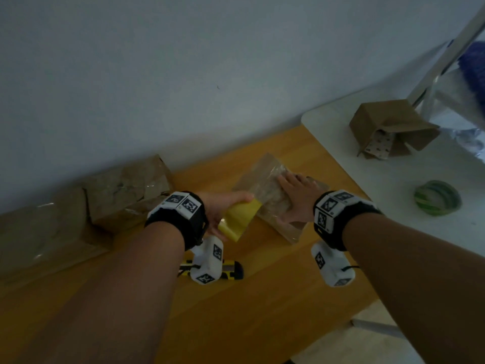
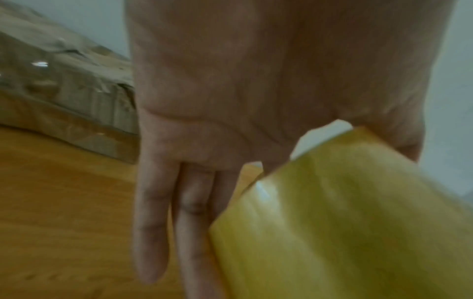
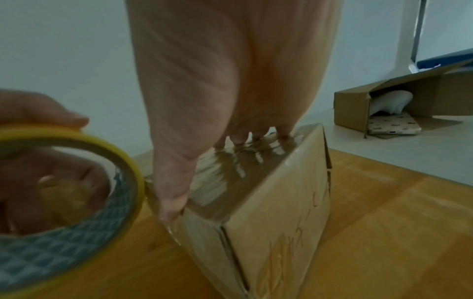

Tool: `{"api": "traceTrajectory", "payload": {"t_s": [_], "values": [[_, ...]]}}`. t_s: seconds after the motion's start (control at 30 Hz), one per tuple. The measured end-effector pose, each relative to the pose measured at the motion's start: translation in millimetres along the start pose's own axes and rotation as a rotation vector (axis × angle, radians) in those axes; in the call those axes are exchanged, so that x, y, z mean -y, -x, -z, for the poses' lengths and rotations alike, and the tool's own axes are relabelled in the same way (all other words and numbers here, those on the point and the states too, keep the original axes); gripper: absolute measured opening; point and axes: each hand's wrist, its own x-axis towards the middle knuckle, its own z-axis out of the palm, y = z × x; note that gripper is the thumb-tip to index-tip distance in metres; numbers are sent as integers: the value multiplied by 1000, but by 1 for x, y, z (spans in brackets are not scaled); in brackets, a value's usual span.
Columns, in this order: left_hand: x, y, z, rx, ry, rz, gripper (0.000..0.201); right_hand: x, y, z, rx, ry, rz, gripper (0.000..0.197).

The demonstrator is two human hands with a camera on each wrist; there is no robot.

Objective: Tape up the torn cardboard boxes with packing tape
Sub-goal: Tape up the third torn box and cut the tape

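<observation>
A small cardboard box (image 1: 265, 179) with glossy clear tape over its top stands on the wooden table (image 1: 262, 311). My right hand (image 1: 295, 194) lies flat on that top, fingers straight and pressing the tape down. In the right wrist view the right hand (image 3: 204, 131) has its fingertips at the far edge of the box (image 3: 276, 222) and its thumb at the near corner. My left hand (image 1: 223, 206) grips a yellow packing tape roll (image 1: 237, 219) just left of the box. The left wrist view shows the roll (image 2: 345, 222) beside the left hand (image 2: 256, 101).
Larger taped cardboard boxes (image 1: 123, 190) line the wall at left. A yellow-black utility knife (image 1: 231, 270) lies on the wood under my left wrist. On the white table (image 1: 380, 206) at right sit an open torn box (image 1: 388, 124) and a green tape roll (image 1: 437, 198).
</observation>
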Motion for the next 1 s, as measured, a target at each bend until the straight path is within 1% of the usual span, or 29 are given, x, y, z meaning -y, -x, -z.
{"api": "traceTrajectory", "payload": {"t_s": [0.03,0.1,0.13,0.17,0.23,0.3,0.33,0.37,0.43,0.53,0.57,0.63,0.67,0.7,0.73,0.77,0.8,0.83,0.9,0.93,1.0], "values": [[4,-2,-1,-2,-2,18,68,1,-1,1,8,6,-10,109],[8,-7,-4,-48,-13,28,82,4,0,1,2,16,-6,104],[7,-10,-4,-72,-34,4,88,7,1,2,-7,20,12,99],[5,-12,-4,-101,-58,-39,87,10,3,1,-15,26,38,91],[0,-9,0,-223,-105,-178,65,18,5,0,-21,37,70,74],[-3,-7,4,-338,-114,-285,47,27,3,0,-15,56,59,67],[-2,-7,5,-366,-98,-298,43,30,1,-1,-4,61,50,67],[3,-9,6,-384,-79,-296,47,33,-1,-1,3,62,42,66],[11,-15,8,-388,-67,-289,53,36,-2,-2,-1,71,28,65],[17,-20,11,-366,-126,-259,52,41,-3,-1,3,82,14,64],[16,-19,11,-367,-139,-257,49,43,-5,-1,10,83,8,65],[15,-23,16,-358,-173,-250,37,45,-7,1,9,77,3,64],[15,-24,19,-340,-215,-237,31,47,-8,2,2,82,6,64],[18,-23,22,-302,-242,-208,31,49,-8,2,-5,90,9,63],[21,-21,24,-259,-258,-188,45,51,-9,2,-13,91,15,62],[25,-24,26,-225,-290,-193,68,52,-10,2,-22,84,28,61],[29,-24,27,-188,-323,-218,85,54,-12,2,-26,74,37,60],[28,-25,28,-167,-372,-229,84,56,-14,3,-25,65,36,59],[21,-20,29,-203,-459,-235,46,58,-20,8,-20,39,19,60],[17,-19,33,-246,-488,-262,36,59,-24,12,-17,15,9,62],[12,-17,42,-280,-514,-293,32,60,-30,18,-23,-8,-3,62]]}}
